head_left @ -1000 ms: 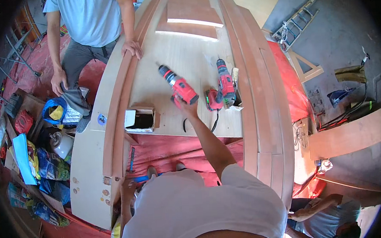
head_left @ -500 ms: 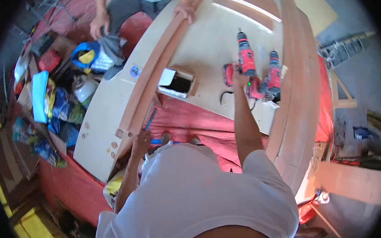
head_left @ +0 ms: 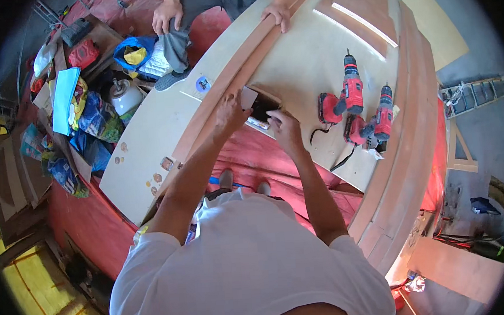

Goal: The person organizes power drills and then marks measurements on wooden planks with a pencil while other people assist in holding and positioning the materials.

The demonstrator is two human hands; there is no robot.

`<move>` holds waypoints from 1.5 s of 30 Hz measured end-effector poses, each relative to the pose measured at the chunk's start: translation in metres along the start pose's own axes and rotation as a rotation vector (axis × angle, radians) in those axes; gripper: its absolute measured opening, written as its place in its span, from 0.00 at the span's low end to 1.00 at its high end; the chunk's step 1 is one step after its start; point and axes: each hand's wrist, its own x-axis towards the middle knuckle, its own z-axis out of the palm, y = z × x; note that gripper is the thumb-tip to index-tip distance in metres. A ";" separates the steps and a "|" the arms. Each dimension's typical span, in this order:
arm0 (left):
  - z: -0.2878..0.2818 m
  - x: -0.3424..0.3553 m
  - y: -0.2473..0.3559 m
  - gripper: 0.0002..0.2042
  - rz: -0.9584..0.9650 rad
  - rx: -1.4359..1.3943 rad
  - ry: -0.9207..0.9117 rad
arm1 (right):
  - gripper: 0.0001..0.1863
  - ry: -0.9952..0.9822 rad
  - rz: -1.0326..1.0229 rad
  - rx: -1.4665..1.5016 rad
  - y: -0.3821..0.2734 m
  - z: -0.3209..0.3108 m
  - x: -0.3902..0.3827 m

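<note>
My left hand has its fingers closed on the left end of a small cardboard box, at its pale flap, beside the long wooden strips. My right hand is at the box's right side, fingers bent but apart over its dark opening, with nothing visible in them; the contents are too dark to make out. Right of the box, two red-and-black drills stand on the pale panel, a black strap by each.
A co-worker's hands are at the far left edge, one by grey cloth, one on the strips. Bags and a blue sheet lie left. Red sheeting shows below the panel's gap. A ladder lies right.
My right hand has let go of the drill, left standing, and moved left to the box. My left hand has risen to the box. The view has swung round.
</note>
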 end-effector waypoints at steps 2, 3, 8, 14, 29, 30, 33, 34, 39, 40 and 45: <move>0.010 0.009 0.003 0.32 -0.108 -0.136 -0.259 | 0.10 -0.099 -0.165 -0.233 0.020 0.009 0.024; 0.015 0.010 0.001 0.32 -0.095 -0.145 -0.267 | 0.10 -0.089 -0.154 -0.243 0.027 0.012 0.035; 0.084 -0.015 -0.090 0.19 -0.378 -0.673 0.030 | 0.10 -0.658 0.093 -0.748 0.005 0.033 0.070; 0.084 -0.012 -0.097 0.15 -0.527 -0.681 -0.055 | 0.11 -0.581 0.018 -0.798 0.029 0.048 0.069; -0.024 -0.021 -0.030 0.16 -0.403 -0.633 0.074 | 0.09 -0.656 0.013 -0.793 0.028 0.040 0.068; -0.023 -0.027 -0.031 0.14 -0.420 -0.716 0.060 | 0.09 -0.656 0.013 -0.793 0.030 0.038 0.068; -0.024 -0.055 -0.037 0.12 -0.492 -0.806 0.070 | 0.07 -0.697 -0.047 -0.783 0.040 0.034 0.068; -0.031 -0.063 -0.034 0.12 -0.490 -0.807 0.066 | 0.06 -0.665 -0.027 -0.726 0.045 0.031 0.068; -0.036 -0.106 -0.039 0.11 -0.535 -0.921 0.020 | 0.05 -0.426 -0.023 -0.439 0.027 0.010 0.063; -0.036 -0.110 -0.037 0.11 -0.535 -0.923 0.018 | 0.04 -0.348 0.142 -0.189 0.024 0.005 0.063; -0.049 -0.093 0.001 0.16 -0.847 -1.561 -0.221 | 0.07 -0.205 0.381 0.638 -0.004 -0.018 0.057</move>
